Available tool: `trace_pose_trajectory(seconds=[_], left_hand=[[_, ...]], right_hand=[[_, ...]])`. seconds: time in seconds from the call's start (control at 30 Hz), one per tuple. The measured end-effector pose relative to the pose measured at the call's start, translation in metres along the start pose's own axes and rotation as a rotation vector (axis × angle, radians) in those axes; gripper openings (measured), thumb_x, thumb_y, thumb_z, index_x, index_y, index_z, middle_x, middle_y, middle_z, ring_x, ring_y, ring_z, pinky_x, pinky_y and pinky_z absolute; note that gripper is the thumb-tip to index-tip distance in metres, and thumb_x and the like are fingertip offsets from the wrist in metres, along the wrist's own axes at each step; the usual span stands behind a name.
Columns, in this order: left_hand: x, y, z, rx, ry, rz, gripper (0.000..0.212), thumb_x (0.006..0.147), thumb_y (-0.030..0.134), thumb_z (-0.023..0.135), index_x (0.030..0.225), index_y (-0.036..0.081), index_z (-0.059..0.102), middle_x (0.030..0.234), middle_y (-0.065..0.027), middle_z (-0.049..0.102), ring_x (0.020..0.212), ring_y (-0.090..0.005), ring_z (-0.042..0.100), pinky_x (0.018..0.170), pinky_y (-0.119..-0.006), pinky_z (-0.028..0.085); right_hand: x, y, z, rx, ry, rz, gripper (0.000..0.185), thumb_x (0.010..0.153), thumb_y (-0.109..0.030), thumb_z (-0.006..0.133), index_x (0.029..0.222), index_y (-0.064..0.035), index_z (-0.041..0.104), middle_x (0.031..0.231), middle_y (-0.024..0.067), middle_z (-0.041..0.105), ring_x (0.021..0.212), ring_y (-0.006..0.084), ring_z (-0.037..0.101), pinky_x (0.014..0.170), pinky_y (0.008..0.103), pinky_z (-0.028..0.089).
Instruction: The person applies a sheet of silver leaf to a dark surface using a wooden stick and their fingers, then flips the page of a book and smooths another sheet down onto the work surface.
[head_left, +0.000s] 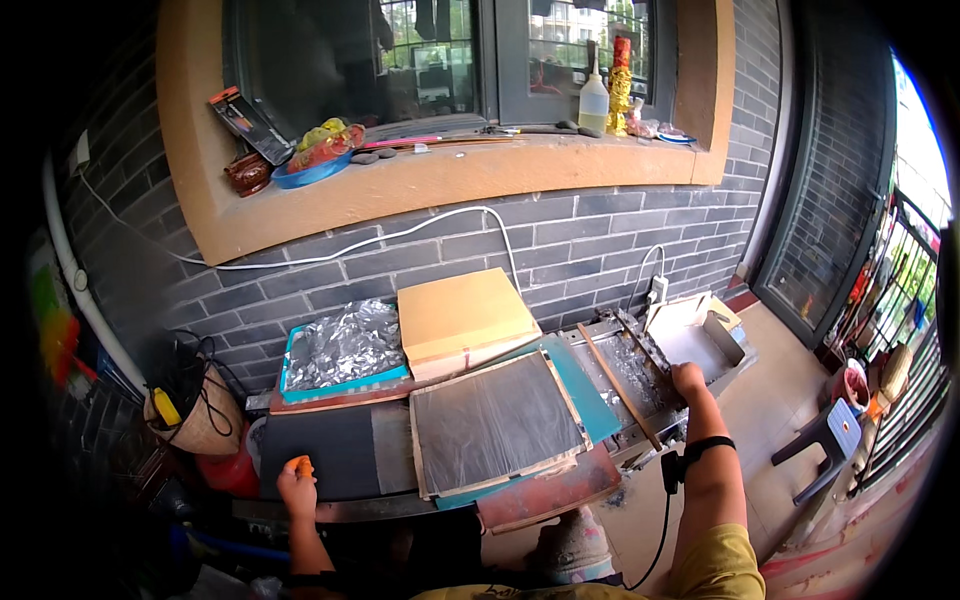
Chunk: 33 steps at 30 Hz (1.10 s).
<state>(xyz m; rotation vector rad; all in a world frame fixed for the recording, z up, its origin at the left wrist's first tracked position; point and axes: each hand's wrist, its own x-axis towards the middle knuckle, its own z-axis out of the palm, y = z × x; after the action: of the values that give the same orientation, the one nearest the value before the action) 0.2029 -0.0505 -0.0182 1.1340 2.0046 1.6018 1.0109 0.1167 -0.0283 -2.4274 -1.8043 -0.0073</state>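
Note:
My left hand (298, 491) has orange coverings on its fingertips and rests at the near edge of a dark flat sheet (322, 446); whether it pinches anything is unclear. To the right, my right hand (687, 379) is closed around the near end of a dark bar (643, 346) over a metal tray (626, 367) strewn with grey flakes. A long wooden stick (616, 386) lies across that tray. Between my hands, a dark, wrinkled film on a pale-edged sheet (499, 420) lies on a teal board (581, 390).
Behind the sheets stand a blue tray (286, 379) of crumpled silver foil (349, 345) and a tan cardboard box (465, 315). An open box (694, 337) sits at the right, by a plugged-in cord. A woven basket (225, 427) stands left; a plastic stool (829, 435) is at far right.

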Motion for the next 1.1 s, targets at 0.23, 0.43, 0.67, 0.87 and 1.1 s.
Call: trace_pose_trajectory(seconds=[0.23,0.43,0.67,0.87,1.1], left_hand=[[0.001,0.004,-0.017,0.014,0.093,-0.090,0.019,0.091,0.012,0.058,0.100,-0.002,0.066,0.074,-0.0053,0.062,0.054,-0.0109,0.055,0.051,-0.025,0.046],[0.003,0.010,-0.003,0.067,0.040,-0.107,0.019,0.090,0.013,0.059,0.100,-0.002,0.066,0.073,-0.0055,0.062,0.054,-0.0113,0.055,0.051,-0.026,0.046],[0.007,0.001,-0.012,0.019,0.041,-0.058,0.017,0.091,0.013,0.060,0.100,0.000,0.066,0.071,-0.0034,0.061,0.054,-0.0096,0.053,0.050,-0.024,0.044],[0.007,0.004,0.015,-0.059,-0.064,-0.102,0.019,0.092,0.016,0.061,0.102,0.001,0.066,0.074,-0.0014,0.060,0.056,-0.0068,0.050,0.051,-0.022,0.041],[0.004,0.011,-0.009,0.044,-0.036,-0.116,0.019,0.093,0.013,0.057,0.106,0.001,0.067,0.081,-0.0032,0.063,0.059,-0.0073,0.050,0.056,-0.021,0.042]], right_hand=[[-0.024,-0.056,-0.030,0.179,-0.097,0.109,0.048,0.093,-0.035,0.040,0.099,0.0041,0.067,0.110,0.0279,0.061,0.107,0.0425,0.057,0.095,0.0445,0.044],[-0.028,-0.033,-0.032,0.025,-0.061,0.018,0.042,0.091,-0.031,0.042,0.094,0.0009,0.069,0.106,0.0259,0.064,0.103,0.0396,0.061,0.091,0.0448,0.047],[-0.007,-0.023,0.000,-0.141,-0.040,-0.093,0.034,0.089,-0.026,0.044,0.092,-0.0059,0.071,0.100,0.0205,0.067,0.096,0.0369,0.065,0.084,0.0457,0.052],[0.006,0.047,0.022,-0.031,0.069,0.101,0.045,0.093,-0.033,0.035,0.095,-0.0025,0.068,0.105,0.0257,0.063,0.101,0.0425,0.060,0.090,0.0477,0.047],[-0.002,0.001,-0.003,-0.240,-0.005,-0.213,0.030,0.088,-0.018,0.041,0.086,-0.0014,0.065,0.094,0.0238,0.066,0.090,0.0402,0.064,0.081,0.0483,0.050]])
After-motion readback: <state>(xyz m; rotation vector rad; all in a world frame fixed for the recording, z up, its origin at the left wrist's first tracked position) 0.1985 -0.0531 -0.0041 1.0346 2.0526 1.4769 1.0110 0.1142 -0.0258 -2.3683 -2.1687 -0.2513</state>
